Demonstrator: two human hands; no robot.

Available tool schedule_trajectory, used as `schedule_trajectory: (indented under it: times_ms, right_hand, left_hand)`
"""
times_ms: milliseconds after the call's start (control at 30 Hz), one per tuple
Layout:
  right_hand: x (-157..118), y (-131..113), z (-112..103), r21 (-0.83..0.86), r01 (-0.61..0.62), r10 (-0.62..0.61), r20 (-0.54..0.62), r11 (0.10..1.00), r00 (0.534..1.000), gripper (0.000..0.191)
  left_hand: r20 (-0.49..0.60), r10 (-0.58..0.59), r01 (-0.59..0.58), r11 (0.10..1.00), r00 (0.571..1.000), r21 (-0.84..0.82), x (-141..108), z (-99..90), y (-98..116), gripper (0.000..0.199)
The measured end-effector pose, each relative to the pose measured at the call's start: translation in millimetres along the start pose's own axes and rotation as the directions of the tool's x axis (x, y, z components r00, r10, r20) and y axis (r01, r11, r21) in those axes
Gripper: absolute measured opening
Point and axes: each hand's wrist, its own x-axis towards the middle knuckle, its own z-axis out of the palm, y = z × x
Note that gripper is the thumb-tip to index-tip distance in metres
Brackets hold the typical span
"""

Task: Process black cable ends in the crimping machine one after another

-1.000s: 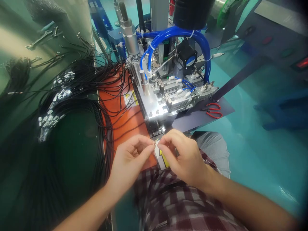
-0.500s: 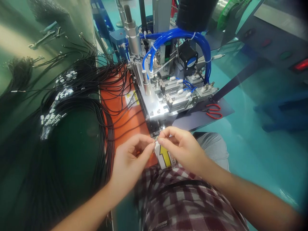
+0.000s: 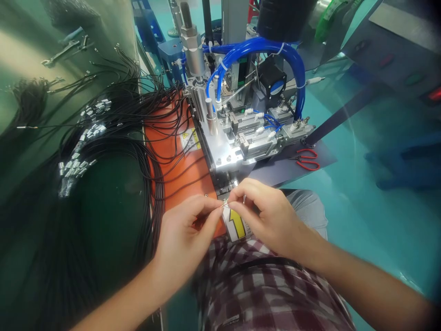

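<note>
My left hand (image 3: 188, 225) and my right hand (image 3: 263, 214) meet fingertip to fingertip just in front of the metal machine (image 3: 223, 154). Thumb and index finger of each hand are pinched together. A thin, small piece shows between the two pinches, too small to make out. Below the fingertips lies a white label with a yellow arrow (image 3: 237, 224). The orange plate (image 3: 186, 179) with several black cables across it is beside my left hand.
Bundles of black cables with silver ends (image 3: 93, 131) cover the left side. Red-handled scissors or pliers (image 3: 308, 159) lie on the dark plate at the right. Blue hoses (image 3: 262, 46) arch over the machine. A wrench (image 3: 62, 54) is at the upper left.
My fingertips have shifted slightly and the small piece between them shows less, lying flatter. The whole view has moved a little; both hands stay pinched.
</note>
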Motion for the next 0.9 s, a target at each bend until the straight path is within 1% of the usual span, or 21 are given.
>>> schedule_trajectory:
  times_ms: [67, 133, 200, 233, 267, 333, 400, 467, 533, 600, 700, 767, 833, 900]
  right_hand:
    - [1.9, -3.3, -2.2, 0.025, -0.101, 0.100, 0.032, 0.995, 0.994, 0.010]
    - [4.2, -6.2, -4.5, 0.085, -0.221, 0.213, 0.096, 0.971, 0.972, 0.014]
    - [5.5, -8.4, -5.8, 0.133, -0.301, 0.280, 0.153, 0.944, 0.948, 0.016]
    - [5.3, -9.3, -5.6, 0.140, -0.312, 0.291, 0.153, 0.940, 0.944, 0.017]
    - [4.5, -10.1, -4.8, 0.132, -0.305, 0.289, 0.130, 0.943, 0.949, 0.016]
    - [1.3, -11.7, -1.1, 0.081, -0.259, 0.257, 0.039, 0.962, 0.966, 0.013]
    - [-2.7, -13.1, 4.8, 0.010, -0.200, 0.200, -0.066, 0.980, 0.978, 0.010]
    - [-5.9, -13.6, 11.5, -0.056, -0.133, 0.124, -0.148, 0.990, 0.981, 0.010]
    - [-7.2, -13.0, 17.5, -0.094, -0.073, 0.053, -0.208, 0.993, 0.977, 0.011]
    - [-6.6, -11.4, 21.5, -0.100, -0.043, 0.017, -0.246, 0.994, 0.969, 0.011]
    - [-4.0, -8.2, 22.9, -0.067, -0.044, 0.025, -0.262, 0.997, 0.965, 0.010]
    - [-2.1, -5.8, 21.5, -0.011, -0.058, 0.054, -0.251, 0.998, 0.967, 0.010]
    - [-0.5, -2.8, 19.6, 0.081, -0.103, 0.120, -0.257, 0.991, 0.959, 0.010]
    - [0.7, 0.6, 18.3, 0.194, -0.172, 0.217, -0.246, 0.966, 0.945, 0.012]
  left_hand:
    - [-0.017, 0.083, -0.081, 0.990, 0.996, 0.116, -2.5, 1.3, -0.9, 0.007]
    - [-0.023, 0.164, -0.155, 0.966, 0.986, 0.209, -4.5, 2.6, -1.8, 0.008]
    - [-0.016, 0.221, -0.208, 0.941, 0.975, 0.268, -6.1, 3.6, -2.4, 0.010]
    - [-0.014, 0.234, -0.221, 0.933, 0.972, 0.284, -6.6, 4.0, -2.6, 0.011]
    - [-0.014, 0.231, -0.217, 0.931, 0.973, 0.293, -6.8, 4.3, -2.6, 0.011]
    - [-0.027, 0.180, -0.166, 0.949, 0.983, 0.268, -6.5, 4.5, -1.9, 0.010]
    - [-0.039, 0.063, -0.056, 0.986, 0.997, 0.159, -4.7, 4.6, 0.0, 0.007]
    - [-0.023, -0.086, 0.086, 0.996, 0.996, -0.018, -1.8, 4.5, 2.5, 0.007]
    - [0.011, -0.217, 0.215, 0.958, 0.976, -0.192, 2.0, 4.3, 4.4, 0.008]
    - [0.063, -0.307, 0.311, 0.896, 0.950, -0.317, 5.6, 4.0, 4.3, 0.010]
    - [0.173, -0.381, 0.417, 0.793, 0.908, -0.444, 9.4, 3.2, 1.0, 0.014]
    - [0.221, -0.395, 0.451, 0.730, 0.892, -0.513, 10.9, 2.2, -1.3, 0.016]
    - [0.227, -0.390, 0.446, 0.686, 0.892, -0.575, 12.3, 0.7, -2.0, 0.015]
    - [0.219, -0.394, 0.440, 0.652, 0.893, -0.618, 13.9, -1.1, -1.1, 0.014]
